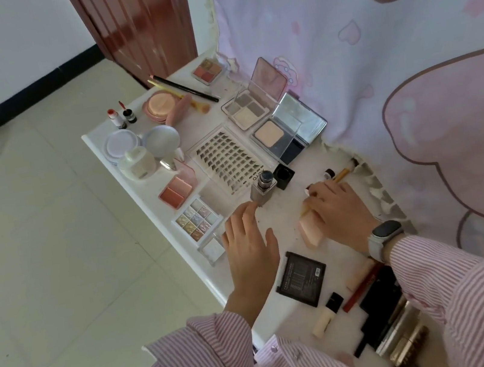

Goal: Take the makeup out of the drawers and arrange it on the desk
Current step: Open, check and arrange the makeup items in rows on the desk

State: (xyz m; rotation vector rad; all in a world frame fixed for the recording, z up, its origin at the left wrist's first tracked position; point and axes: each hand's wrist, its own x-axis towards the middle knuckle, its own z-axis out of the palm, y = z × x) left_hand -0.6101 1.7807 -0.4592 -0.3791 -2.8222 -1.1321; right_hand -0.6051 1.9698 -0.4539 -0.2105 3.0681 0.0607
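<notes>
Makeup lies spread over the white desk (286,219). My left hand (249,247) hovers flat with fingers apart and holds nothing, its fingertips just short of a grey square bottle (262,189) with a silver top. My right hand (338,209) is closed over a gold-handled makeup brush (342,173); the handle's end sticks out below my thumb. The hand also rests on a pink sponge (310,232). Further back lie a lash tray (227,160), a glitter eyeshadow palette (200,220), a blush duo (177,190) and an open powder compact (269,136).
A black flat box (301,278) and several lipsticks and tubes (322,321) lie near my body. Round compacts (122,143), a jar (137,163) and pencils (184,89) crowd the far end. A pink curtain (405,62) hangs on the right; tiled floor (54,245) drops off left.
</notes>
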